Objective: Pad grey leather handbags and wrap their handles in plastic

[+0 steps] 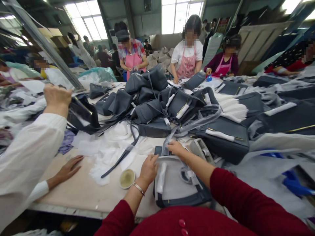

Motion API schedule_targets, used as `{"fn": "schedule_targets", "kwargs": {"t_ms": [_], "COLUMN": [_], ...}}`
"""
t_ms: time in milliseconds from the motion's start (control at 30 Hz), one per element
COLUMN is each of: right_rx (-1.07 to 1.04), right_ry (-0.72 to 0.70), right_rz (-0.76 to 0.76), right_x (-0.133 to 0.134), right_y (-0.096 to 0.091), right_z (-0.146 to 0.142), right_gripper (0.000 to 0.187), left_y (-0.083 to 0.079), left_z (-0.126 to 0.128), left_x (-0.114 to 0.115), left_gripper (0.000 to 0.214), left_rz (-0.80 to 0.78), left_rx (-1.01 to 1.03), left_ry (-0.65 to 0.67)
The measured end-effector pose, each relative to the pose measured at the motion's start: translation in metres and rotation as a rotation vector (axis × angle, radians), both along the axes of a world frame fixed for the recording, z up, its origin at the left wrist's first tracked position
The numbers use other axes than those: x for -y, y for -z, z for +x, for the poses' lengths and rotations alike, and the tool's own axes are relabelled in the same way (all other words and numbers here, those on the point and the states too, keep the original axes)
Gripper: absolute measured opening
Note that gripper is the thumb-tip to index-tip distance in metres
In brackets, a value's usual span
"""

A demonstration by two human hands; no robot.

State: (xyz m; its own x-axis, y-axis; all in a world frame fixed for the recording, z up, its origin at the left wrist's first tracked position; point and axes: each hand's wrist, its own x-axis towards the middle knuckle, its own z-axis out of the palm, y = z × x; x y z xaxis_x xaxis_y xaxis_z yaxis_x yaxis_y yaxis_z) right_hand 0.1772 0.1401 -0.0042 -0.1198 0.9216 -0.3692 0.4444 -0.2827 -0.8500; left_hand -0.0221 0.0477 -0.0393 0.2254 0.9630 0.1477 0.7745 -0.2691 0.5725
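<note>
A dark grey handbag point(177, 193) lies flat on the table edge just in front of me, its face covered with white wrapping point(172, 177). My left hand point(148, 168), with a bracelet at the wrist, grips the upper left edge of that wrapping, fingers curled. My right hand point(175, 148) pinches the top of the bag where its plastic-wrapped strap point(194, 126) rises toward the pile. Both my sleeves are dark red.
A heap of grey handbags point(157, 101) fills the table's middle and right. A small round tin point(127, 178) sits left of my left hand. A co-worker in white sleeves at left rests one hand point(70, 167) on the table and lifts a bag point(82, 114). Other people work along the far side.
</note>
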Motion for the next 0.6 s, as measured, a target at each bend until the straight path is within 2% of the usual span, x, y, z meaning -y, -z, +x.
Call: {"fn": "schedule_targets", "kwargs": {"t_ms": [100,167,267,367,500,600], "right_rx": [0.11,0.158,0.281,0.37,0.3,0.242], "right_ry": [-0.095,-0.166,-0.269,-0.317,-0.231,-0.151], "right_rz": [0.04,0.059,0.11,0.14,0.016,-0.075], "right_x": [0.0,0.003,0.003,-0.001,-0.009,-0.015], "right_y": [0.01,0.014,0.017,0.024,0.04,0.046], "right_z": [-0.005,-0.001,0.006,0.011,0.011,0.004], "right_gripper": [0.01,0.017,0.026,0.029,0.024,0.029], "left_y": [0.011,0.014,0.011,0.001,-0.008,-0.01], "left_z": [-0.005,-0.006,-0.005,-0.003,-0.001,0.002], "left_x": [-0.003,-0.002,0.012,0.033,0.054,0.058], "left_gripper": [0.047,0.036,0.021,0.024,0.023,0.018], "left_rz": [-0.179,-0.324,-0.42,-0.494,-0.585,-0.598], "left_rx": [0.237,0.301,0.277,0.241,0.162,0.054], "left_ry": [-0.232,-0.286,-0.295,-0.305,-0.251,-0.253]}}
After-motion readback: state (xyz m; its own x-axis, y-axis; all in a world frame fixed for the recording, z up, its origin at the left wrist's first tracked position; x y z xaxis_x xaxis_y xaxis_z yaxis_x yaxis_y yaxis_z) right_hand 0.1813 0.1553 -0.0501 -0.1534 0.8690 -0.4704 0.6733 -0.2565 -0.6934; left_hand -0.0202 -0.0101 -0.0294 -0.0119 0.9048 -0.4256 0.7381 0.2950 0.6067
